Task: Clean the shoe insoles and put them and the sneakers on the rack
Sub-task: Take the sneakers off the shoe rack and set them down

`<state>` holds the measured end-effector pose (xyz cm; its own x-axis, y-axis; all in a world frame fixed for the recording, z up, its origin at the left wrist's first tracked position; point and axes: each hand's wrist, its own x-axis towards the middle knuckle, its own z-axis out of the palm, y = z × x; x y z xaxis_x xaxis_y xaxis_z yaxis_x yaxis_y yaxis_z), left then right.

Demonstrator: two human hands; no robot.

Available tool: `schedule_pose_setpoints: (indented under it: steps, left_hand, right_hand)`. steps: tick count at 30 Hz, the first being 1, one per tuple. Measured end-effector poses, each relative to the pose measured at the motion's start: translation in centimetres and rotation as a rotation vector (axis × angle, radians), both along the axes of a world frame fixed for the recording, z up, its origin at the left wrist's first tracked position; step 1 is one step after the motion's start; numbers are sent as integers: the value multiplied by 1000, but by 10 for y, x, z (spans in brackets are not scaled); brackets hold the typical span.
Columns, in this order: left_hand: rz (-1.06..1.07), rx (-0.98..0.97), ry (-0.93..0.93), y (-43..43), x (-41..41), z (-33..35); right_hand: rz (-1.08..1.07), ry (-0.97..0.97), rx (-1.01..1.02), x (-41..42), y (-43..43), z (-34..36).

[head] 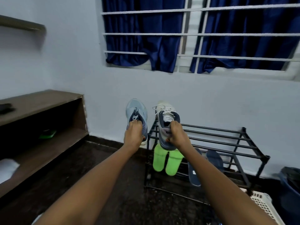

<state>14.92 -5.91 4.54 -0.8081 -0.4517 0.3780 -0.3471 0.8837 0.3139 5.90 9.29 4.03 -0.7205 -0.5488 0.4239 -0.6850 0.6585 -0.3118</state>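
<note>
My left hand (133, 136) grips a light blue sneaker (135, 109) by its heel and holds it toe-up in the air, left of the rack. My right hand (177, 135) grips a white and navy sneaker (165, 114) the same way, over the left end of the black metal rack (227, 135). Two green insoles (165, 159) lie side by side on the rack's lower tier, just under the right sneaker. Two dark blue insoles (214, 159) lie to their right on the same tier, one partly hidden by my right forearm.
A brown wooden shelf unit (48, 101) runs along the left wall, with a green object (47, 133) inside and a white cloth (8, 168) lower down. A white perforated basket (264, 207) and a dark bin (290, 181) stand at the right. Barred window with blue curtains (162, 38) above.
</note>
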Motion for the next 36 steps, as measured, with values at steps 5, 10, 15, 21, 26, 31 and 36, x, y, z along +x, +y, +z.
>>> schedule_pose_setpoints:
  steps: [5,10,15,21,26,31,36]
  left_hand:
    - [125,18,-23,-55,49,-19]
    - [214,70,-91,-96,81,-57]
    - [254,80,-176,-122,98,-112]
    - [257,200,-275,-124,104,-194]
    - [216,293,-316,-112,103,-254]
    - [222,355,-369,-102,105,-299]
    - [241,387,-404,-96,108,-335]
  right_hand:
    - [87,-12,36,33,-62,-15]
    - [159,-58,118,59,-116,-49]
    - [181,-125,243,77,-152,-100]
    - [175,-264,348,90,-169,-173]
    - [177,-324,449,94,-163,-229]
    - [158,-409,514,103,-156,-263]
    - [151,-446,542,105,-153,-298]
